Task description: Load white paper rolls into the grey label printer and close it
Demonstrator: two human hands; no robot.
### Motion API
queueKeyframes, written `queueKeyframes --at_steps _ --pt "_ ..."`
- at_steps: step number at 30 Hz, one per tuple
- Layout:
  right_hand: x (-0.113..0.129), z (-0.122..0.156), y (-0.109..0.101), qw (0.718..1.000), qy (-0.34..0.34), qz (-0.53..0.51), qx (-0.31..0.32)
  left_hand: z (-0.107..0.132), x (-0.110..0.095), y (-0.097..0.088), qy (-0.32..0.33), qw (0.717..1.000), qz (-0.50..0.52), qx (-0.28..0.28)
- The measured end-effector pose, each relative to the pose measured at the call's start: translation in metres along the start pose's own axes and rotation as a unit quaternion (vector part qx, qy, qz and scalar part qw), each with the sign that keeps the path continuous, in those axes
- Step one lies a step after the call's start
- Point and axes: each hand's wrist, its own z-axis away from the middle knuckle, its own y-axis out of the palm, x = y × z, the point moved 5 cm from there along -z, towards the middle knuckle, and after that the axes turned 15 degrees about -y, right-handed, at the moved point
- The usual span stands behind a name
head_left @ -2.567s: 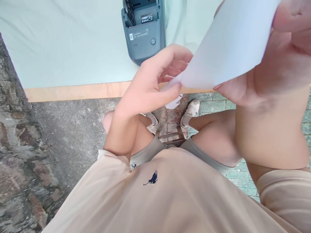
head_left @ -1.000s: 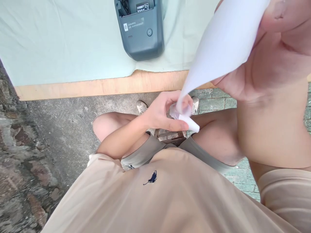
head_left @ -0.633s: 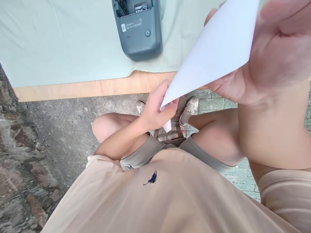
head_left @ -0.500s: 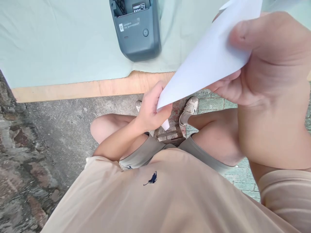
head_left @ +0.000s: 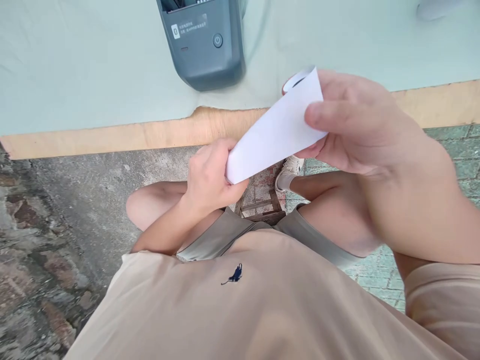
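Observation:
A strip of white paper (head_left: pixel 273 130) stretches slantwise between my two hands, over the table's front edge and my knees. My left hand (head_left: pixel 212 172) is closed around its lower end, the fingers wrapped over it. At the upper end my right hand (head_left: pixel 345 120) pinches the paper, thumb on its face and fingers behind. That upper end curls back on itself, with a dark gap showing inside the curl. Beyond my hands a grey-blue portable printer (head_left: pixel 210 60) rests on the table; its top compartment is partly cut off by the frame.
A pale green cloth (head_left: pixel 93 65) covers the table, leaving a bare wooden edge (head_left: pixel 112 140) along the front. A blurred white object (head_left: pixel 438 7) lies at the back right. Below are my legs, a small wooden frame (head_left: pixel 258 205) and a stone wall (head_left: pixel 33 260) at left.
My right hand has come down and left, nearer my left hand, with the paper in it. My left hand has shifted slightly left and down. The printer sits a little higher in view.

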Motion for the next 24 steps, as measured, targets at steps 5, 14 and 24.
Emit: queueKeyframes --at_steps 5,14,24 --pt "-0.002 0.000 0.001 1.000 -0.016 0.025 -0.002 0.002 -0.003 -0.006 0.055 0.995 -0.070 -0.050" --pt "0.004 0.005 0.018 0.996 -0.049 0.029 0.066 -0.004 -0.027 -0.017 0.070 0.994 -0.072 -0.037" --pt "-0.001 -0.001 0.038 0.994 -0.065 0.059 0.059 -0.026 -0.060 -0.012 0.106 0.985 -0.072 -0.116"
